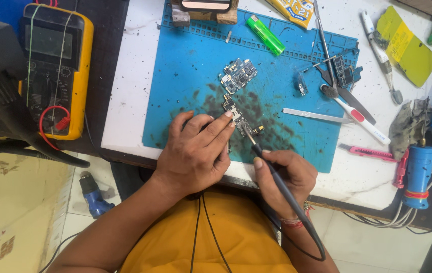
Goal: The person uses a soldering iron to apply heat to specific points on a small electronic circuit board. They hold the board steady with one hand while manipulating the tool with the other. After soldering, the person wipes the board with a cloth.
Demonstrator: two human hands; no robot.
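Observation:
My left hand (196, 149) rests on the blue work mat (185, 65), its fingertips pressing down a small narrow circuit board (239, 119). My right hand (287, 174) grips a dark soldering iron (271, 169) like a pen, and its tip touches that board beside my left fingers. The iron's black cable loops down past my wrist. A second, larger circuit board (238, 75) lies loose on the mat just above. Dark burn stains surround the small board.
A yellow multimeter (56, 65) sits at the left. On the mat and white table lie a green lighter (265, 34), tweezers (317, 115), a toothbrush (360, 119), a pink cutter (368, 151), another board (346, 76), a grey rag (408, 126) and a blue tool (418, 174).

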